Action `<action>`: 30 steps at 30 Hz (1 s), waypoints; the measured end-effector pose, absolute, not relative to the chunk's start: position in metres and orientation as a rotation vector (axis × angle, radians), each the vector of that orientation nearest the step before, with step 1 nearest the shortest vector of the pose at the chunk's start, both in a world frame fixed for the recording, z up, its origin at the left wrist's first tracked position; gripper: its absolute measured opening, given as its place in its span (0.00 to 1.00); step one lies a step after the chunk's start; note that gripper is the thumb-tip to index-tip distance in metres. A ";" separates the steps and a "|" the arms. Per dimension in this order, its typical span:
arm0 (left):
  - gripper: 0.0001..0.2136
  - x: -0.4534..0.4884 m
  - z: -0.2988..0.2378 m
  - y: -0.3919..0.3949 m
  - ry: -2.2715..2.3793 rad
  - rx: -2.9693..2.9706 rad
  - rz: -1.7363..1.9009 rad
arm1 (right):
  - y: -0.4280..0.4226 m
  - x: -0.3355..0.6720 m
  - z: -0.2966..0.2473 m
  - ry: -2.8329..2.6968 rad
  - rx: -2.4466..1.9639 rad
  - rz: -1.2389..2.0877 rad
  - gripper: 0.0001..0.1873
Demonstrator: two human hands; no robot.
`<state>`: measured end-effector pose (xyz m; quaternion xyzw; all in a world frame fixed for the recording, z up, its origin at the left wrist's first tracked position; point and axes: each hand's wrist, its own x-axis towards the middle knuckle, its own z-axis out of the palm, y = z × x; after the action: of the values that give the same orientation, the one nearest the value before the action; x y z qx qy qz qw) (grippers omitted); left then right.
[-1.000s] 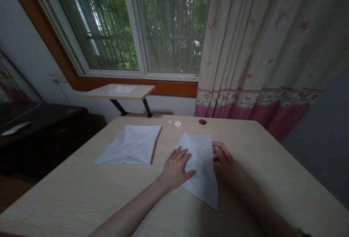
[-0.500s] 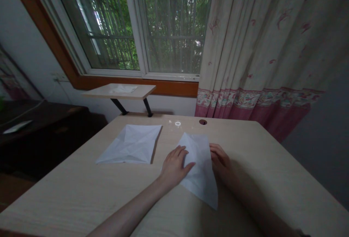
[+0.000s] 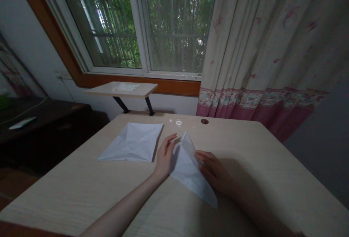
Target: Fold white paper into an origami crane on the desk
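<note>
A white sheet of paper (image 3: 188,173), folded to a point at its far end, lies on the table in front of me. My left hand (image 3: 165,157) rests on its side along the sheet's left edge, fingers stretched forward and a little apart. Over the right edge, my right hand (image 3: 214,169) has its fingers pressed together on the paper; its thumb is hard to make out. To the left lies a second white sheet (image 3: 133,141), spread out and marked by creases, with neither hand touching it.
The pale wooden table (image 3: 89,189) has a round hole (image 3: 204,121) near its far edge. A small raised shelf (image 3: 102,89) at the back left carries white paper (image 3: 127,87). Behind are a barred window (image 3: 174,29) and a floral curtain (image 3: 245,47); a dark cabinet (image 3: 54,115) stands left.
The near sheet's right side has come over to the left, making it narrower and pointed. My left hand has slid off its top to the left edge; my right hand has moved left onto it.
</note>
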<state>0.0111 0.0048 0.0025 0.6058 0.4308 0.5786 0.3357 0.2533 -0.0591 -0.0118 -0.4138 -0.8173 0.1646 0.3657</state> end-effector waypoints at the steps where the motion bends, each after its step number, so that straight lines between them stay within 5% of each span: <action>1: 0.16 0.011 0.002 0.006 1.107 1.526 1.530 | -0.059 0.254 -0.012 -2.139 -1.055 0.401 0.22; 12: 0.30 0.008 -0.005 0.017 0.947 1.051 1.494 | -0.061 0.251 -0.012 -2.399 -1.097 0.361 0.27; 24: 0.25 0.003 0.011 0.000 0.829 1.655 1.289 | -0.057 0.251 -0.017 -2.526 -1.063 0.193 0.28; 30: 0.13 0.006 0.007 0.002 0.912 2.052 1.036 | -0.052 0.261 -0.023 -2.547 -1.106 0.166 0.36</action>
<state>0.0060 0.0024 0.0070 0.7837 0.3484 0.3958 0.3281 0.2606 -0.0516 -0.0232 -0.3912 -0.9008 0.0587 0.1791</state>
